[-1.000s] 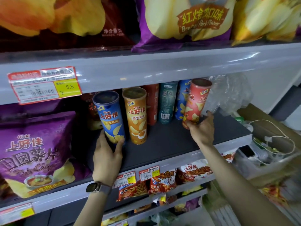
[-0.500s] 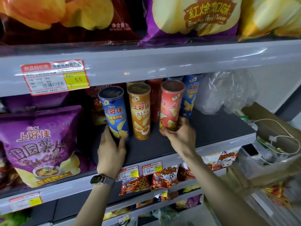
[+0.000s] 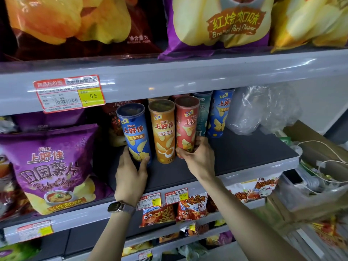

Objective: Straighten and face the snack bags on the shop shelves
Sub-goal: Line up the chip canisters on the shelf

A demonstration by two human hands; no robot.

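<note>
Three crisp tubes stand side by side on the dark middle shelf (image 3: pixel 244 157). My left hand (image 3: pixel 131 172), with a watch on the wrist, grips the base of the blue tube (image 3: pixel 134 131). The orange tube (image 3: pixel 163 132) stands between, touched by neither hand. My right hand (image 3: pixel 199 159) grips the lower part of the red tube (image 3: pixel 186 127), which stands close against the orange one. Behind them are a teal tube (image 3: pixel 203 117) and a second blue tube (image 3: pixel 219 113). A purple crisp bag (image 3: pixel 52 166) stands at the left, facing forward.
Large crisp bags fill the top shelf, among them a purple bag (image 3: pixel 216 25). A crumpled clear plastic bag (image 3: pixel 263 108) lies at the shelf's right rear. Small snack packets (image 3: pixel 158 215) hang below. An open cardboard box with cables (image 3: pixel 320 166) sits at the right.
My right hand carried the red tube leftward from the shelf's middle and set it beside the orange tube. My left hand stayed on the blue tube.
</note>
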